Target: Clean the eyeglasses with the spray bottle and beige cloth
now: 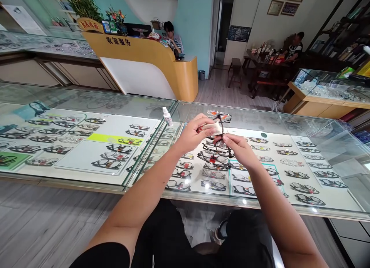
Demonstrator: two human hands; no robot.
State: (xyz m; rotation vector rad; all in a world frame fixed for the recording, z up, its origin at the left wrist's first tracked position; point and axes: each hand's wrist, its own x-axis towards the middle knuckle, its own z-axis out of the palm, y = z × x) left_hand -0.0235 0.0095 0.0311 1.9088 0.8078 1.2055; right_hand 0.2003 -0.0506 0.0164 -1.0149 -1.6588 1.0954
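My left hand (193,134) is closed around a small white pad-like thing (213,128) with a bit of red beside it; its exact kind is unclear. The pad is up against a pair of dark-framed eyeglasses (222,148). My right hand (239,148) pinches those glasses by the frame, holding them tilted above the glass counter. Just below lies another dark pair of glasses (212,160) with a red tag. Behind my hands is a pair with orange-red marks on its lenses (212,113). A white spray bottle (167,116) stands upright to the left.
Rows of eyeglasses (310,200) fill the glass display counter (150,198) before me. Across the aisle, a person (175,41) sits behind a yellow reception desk (185,77). Another person (295,48) is at a dark table on the right. A second glass showcase (320,100) stands nearby.
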